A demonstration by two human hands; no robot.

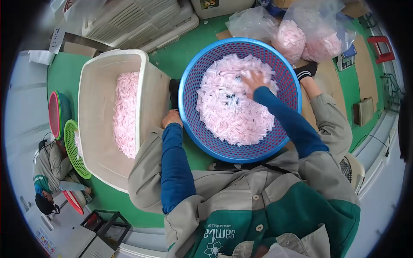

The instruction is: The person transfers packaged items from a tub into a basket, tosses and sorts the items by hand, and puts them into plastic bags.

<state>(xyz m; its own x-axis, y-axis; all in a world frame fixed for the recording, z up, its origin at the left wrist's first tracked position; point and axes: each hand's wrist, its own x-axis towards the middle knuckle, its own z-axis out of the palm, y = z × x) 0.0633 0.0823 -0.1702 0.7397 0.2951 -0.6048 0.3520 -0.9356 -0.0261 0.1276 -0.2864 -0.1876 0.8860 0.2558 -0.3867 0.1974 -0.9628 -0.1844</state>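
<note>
Green floor (148,218), blue perforated basket (247,158)

Small translucent pink pieces (236,127) lie heaped inside the basket. The right hand (254,82), slightly blurred, rests on the heap with fingers spread; whether it has hold of any piece cannot be told. The left hand (173,118) is just beside the basket's left rim, its opening and hold unclear. A cream plastic tub (98,124) of similar pieces stands left; clear plastic bags (291,41) lie beyond.
</note>
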